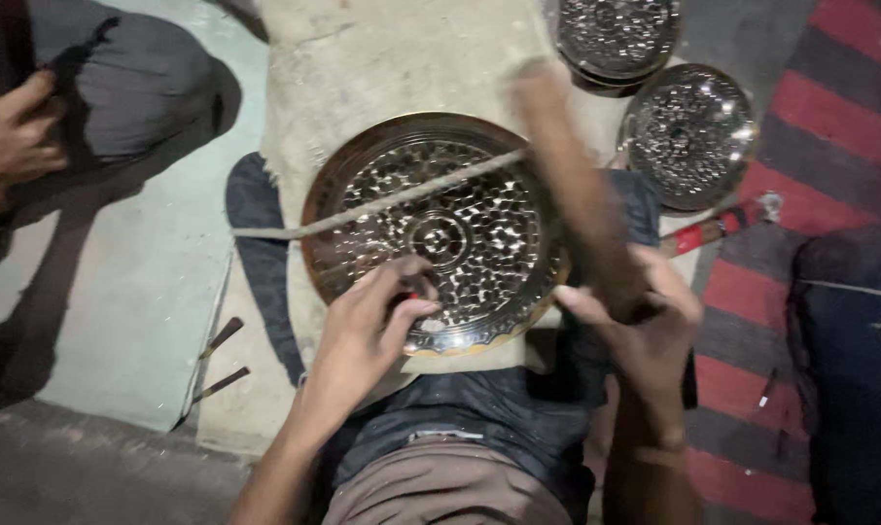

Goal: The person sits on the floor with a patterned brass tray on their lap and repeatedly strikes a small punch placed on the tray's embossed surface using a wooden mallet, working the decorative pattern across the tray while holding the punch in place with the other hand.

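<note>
Head view: a hammered metal plate (439, 233) lies at centre on a sackcloth pad (363, 68); the left hand (372, 316), at 7 o'clock of the plate, pinches a small tool (413, 295) against the plate's lower rim, fingers closed on it; the right hand (645, 311), at 4 o'clock, is clenched around a blurred wooden mallet (567, 165) slanting up towards 1 o'clock; two more plates (688, 131) sit at 2 o'clock; another person's hand (8, 131) rests at 10 o'clock; two thin rods (222, 360) lie at 8 o'clock.
</note>
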